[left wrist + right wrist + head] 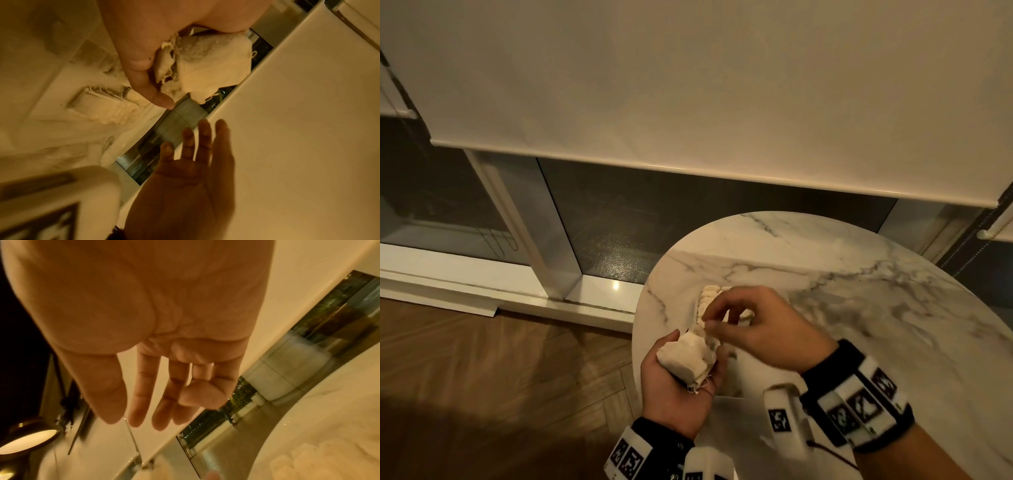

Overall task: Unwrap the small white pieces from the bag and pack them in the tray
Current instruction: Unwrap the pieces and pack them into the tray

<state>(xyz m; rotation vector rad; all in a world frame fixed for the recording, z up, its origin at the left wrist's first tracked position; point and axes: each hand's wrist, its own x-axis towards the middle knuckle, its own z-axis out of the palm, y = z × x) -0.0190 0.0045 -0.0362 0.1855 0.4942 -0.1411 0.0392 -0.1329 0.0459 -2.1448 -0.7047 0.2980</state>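
Note:
My left hand (678, 390) grips a cream cloth bag (685, 356) at the table's left edge; in the left wrist view the thumb (144, 84) presses the bag (209, 65) against the palm. The right hand (756, 329) hovers just above the bag's top with loosely bent fingers. Both wrist views show those fingers (144, 402) straight, apart from the bag and holding nothing (197, 146). Behind the hands, the tray (82, 99) lies on the table holding a row of small white pieces (709, 294), partly hidden by the right hand.
The round marble table (859, 291) fills the right of the head view. A wooden floor (482, 377) lies to its left. Behind stand a window with a lowered cream roller blind (688, 85). A lamp (26, 439) shows in the right wrist view.

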